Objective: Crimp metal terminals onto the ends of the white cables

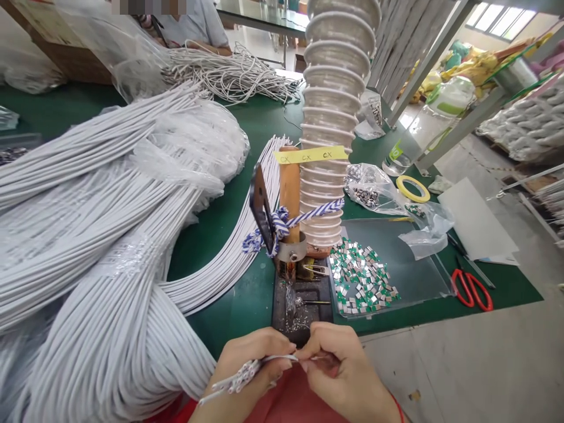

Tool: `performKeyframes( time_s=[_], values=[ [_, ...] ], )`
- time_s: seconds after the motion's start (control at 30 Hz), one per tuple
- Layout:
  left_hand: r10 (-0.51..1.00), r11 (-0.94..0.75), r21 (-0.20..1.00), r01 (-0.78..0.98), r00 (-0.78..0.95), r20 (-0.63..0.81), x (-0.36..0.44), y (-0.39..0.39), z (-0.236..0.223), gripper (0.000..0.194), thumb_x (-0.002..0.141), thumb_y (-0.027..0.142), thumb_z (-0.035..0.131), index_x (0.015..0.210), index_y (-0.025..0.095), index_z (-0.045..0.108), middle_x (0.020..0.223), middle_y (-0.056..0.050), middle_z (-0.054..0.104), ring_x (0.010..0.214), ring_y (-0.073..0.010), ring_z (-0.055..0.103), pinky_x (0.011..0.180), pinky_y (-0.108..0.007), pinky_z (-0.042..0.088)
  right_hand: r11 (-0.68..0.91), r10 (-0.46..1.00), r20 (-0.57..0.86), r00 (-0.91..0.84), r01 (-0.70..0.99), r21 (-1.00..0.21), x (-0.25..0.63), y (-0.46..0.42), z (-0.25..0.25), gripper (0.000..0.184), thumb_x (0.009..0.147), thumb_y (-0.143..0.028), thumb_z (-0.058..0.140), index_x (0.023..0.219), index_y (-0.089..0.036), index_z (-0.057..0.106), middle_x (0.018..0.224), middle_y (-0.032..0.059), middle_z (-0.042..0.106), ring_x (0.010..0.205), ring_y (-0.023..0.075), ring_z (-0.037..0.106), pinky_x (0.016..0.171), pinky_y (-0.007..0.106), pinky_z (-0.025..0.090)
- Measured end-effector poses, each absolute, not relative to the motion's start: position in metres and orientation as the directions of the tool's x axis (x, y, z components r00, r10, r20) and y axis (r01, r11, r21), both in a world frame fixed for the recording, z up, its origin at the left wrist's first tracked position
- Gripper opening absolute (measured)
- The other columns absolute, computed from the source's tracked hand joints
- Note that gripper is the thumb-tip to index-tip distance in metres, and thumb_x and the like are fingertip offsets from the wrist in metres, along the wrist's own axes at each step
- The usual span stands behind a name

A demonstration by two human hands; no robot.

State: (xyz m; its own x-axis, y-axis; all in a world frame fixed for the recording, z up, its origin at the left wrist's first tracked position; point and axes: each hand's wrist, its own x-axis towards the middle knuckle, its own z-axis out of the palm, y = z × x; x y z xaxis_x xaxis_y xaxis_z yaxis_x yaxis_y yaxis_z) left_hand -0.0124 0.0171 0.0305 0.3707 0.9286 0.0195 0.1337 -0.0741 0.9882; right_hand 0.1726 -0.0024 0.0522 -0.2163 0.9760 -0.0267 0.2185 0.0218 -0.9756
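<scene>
My left hand is closed round a small bunch of white cable ends at the table's near edge. My right hand pinches the tip of one white cable drawn out of that bunch; whether it also holds a small part is hidden by the fingers. Both hands sit just in front of a dark soldering stand with a wooden-handled iron upright in it. A clear tray to the right holds several small green and silver connector pieces.
Big bundles of white cables fill the left of the green table. A ribbed fume hose rises behind the iron. Red scissors, a yellow tape roll, plastic bags and a bottle lie right. Another person sits opposite.
</scene>
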Motion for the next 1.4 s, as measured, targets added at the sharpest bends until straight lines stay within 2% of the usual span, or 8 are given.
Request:
performKeyframes(
  time_s=[0.1, 0.2, 0.37, 0.5, 0.83, 1.07, 1.2, 1.4],
  values=[
    [0.929, -0.076, 0.99, 0.122, 0.369, 0.026, -0.012, 0.018, 0.03, 0.014, 0.082, 0.014, 0.073, 0.074, 0.023, 0.081, 0.08, -0.004, 0.081, 0.069, -0.0196, 0.076, 0.067, -0.023, 0.059, 0.144, 0.972, 0.071, -0.224, 0.329, -0.933, 0.176, -0.004, 0.055, 0.021, 0.07, 0.0, 0.052, 0.071, -0.018, 0.064, 0.063, -0.0037, 0.048, 0.054, 0.0113, 0.045, 0.049, 0.023, 0.031],
    [0.938, -0.091, 0.987, 0.133, 0.345, 0.04, -0.011, 0.017, 0.027, 0.017, 0.08, 0.011, 0.074, 0.079, 0.026, 0.083, 0.086, -0.005, 0.081, 0.075, -0.0205, 0.076, 0.072, -0.024, 0.059, 0.213, 0.973, 0.137, -0.188, 0.478, -0.852, 0.194, 0.001, 0.057, 0.021, 0.083, -0.003, 0.051, 0.083, -0.019, 0.065, 0.07, -0.0006, 0.053, 0.06, 0.0145, 0.052, 0.054, 0.024, 0.038],
    [0.963, -0.061, 0.994, 0.087, 0.266, 0.036, -0.006, 0.014, 0.027, 0.015, 0.081, 0.018, 0.075, 0.08, 0.03, 0.084, 0.086, -0.004, 0.078, 0.075, -0.0188, 0.073, 0.069, -0.023, 0.055, 0.1, 0.985, 0.172, 0.009, 0.784, -0.613, 0.238, 0.02, 0.046, 0.009, 0.092, -0.015, 0.055, 0.091, -0.02, 0.062, 0.08, 0.0046, 0.058, 0.074, 0.0227, 0.058, 0.065, 0.031, 0.043],
    [0.961, -0.054, 0.997, 0.054, 0.274, 0.038, -0.005, 0.013, 0.026, 0.01, 0.084, 0.027, 0.076, 0.08, 0.029, 0.084, 0.082, -0.004, 0.076, 0.07, -0.017, 0.07, 0.067, -0.023, 0.053, 0.081, 0.99, 0.143, -0.005, 0.842, -0.533, 0.252, 0.028, 0.036, 0.001, 0.091, -0.02, 0.06, 0.092, -0.021, 0.06, 0.089, 0.0073, 0.063, 0.084, 0.028, 0.057, 0.071, 0.036, 0.044],
    [0.951, -0.096, 0.993, 0.072, 0.302, 0.07, -0.007, 0.013, 0.019, 0.01, 0.085, 0.028, 0.075, 0.082, 0.027, 0.084, 0.082, -0.004, 0.074, 0.067, -0.0159, 0.068, 0.062, -0.022, 0.051, 0.005, 0.999, -0.019, -0.027, 0.684, -0.729, 0.244, 0.026, 0.047, 0.014, 0.093, -0.017, 0.049, 0.08, -0.023, 0.051, 0.084, 0.004, 0.061, 0.081, 0.0237, 0.056, 0.069, 0.032, 0.041],
    [0.954, -0.112, 0.989, 0.101, 0.29, 0.079, -0.005, 0.011, 0.019, 0.017, 0.082, 0.013, 0.072, 0.081, 0.026, 0.083, 0.084, -0.002, 0.077, 0.071, -0.0156, 0.072, 0.067, -0.02, 0.055, -0.121, 0.969, -0.18, -0.166, 0.315, -0.941, 0.229, 0.007, 0.061, 0.012, 0.099, -0.021, 0.046, 0.091, -0.023, 0.053, 0.085, 0.0013, 0.065, 0.074, 0.017, 0.06, 0.064, 0.025, 0.043],
    [0.95, -0.14, 0.979, 0.147, 0.299, 0.091, -0.006, 0.012, 0.017, 0.021, 0.081, 0.009, 0.071, 0.082, 0.027, 0.082, 0.085, -0.001, 0.078, 0.076, -0.0149, 0.074, 0.074, -0.019, 0.056, -0.057, 0.96, -0.128, -0.248, 0.276, -0.96, 0.207, -0.002, 0.062, 0.012, 0.094, -0.016, 0.056, 0.088, -0.022, 0.064, 0.078, -0.0007, 0.062, 0.067, 0.0144, 0.054, 0.06, 0.023, 0.039],
    [0.954, -0.141, 0.98, 0.14, 0.283, 0.097, -0.004, 0.016, 0.026, 0.022, 0.08, 0.006, 0.07, 0.079, 0.025, 0.08, 0.083, 0.0, 0.08, 0.074, -0.0134, 0.075, 0.071, -0.015, 0.057, 0.027, 0.99, 0.01, -0.142, 0.122, -0.992, 0.186, -0.003, 0.05, 0.017, 0.091, -0.011, 0.061, 0.093, -0.022, 0.074, 0.087, 0.0025, 0.067, 0.078, 0.0161, 0.061, 0.067, 0.022, 0.045]
  ],
)
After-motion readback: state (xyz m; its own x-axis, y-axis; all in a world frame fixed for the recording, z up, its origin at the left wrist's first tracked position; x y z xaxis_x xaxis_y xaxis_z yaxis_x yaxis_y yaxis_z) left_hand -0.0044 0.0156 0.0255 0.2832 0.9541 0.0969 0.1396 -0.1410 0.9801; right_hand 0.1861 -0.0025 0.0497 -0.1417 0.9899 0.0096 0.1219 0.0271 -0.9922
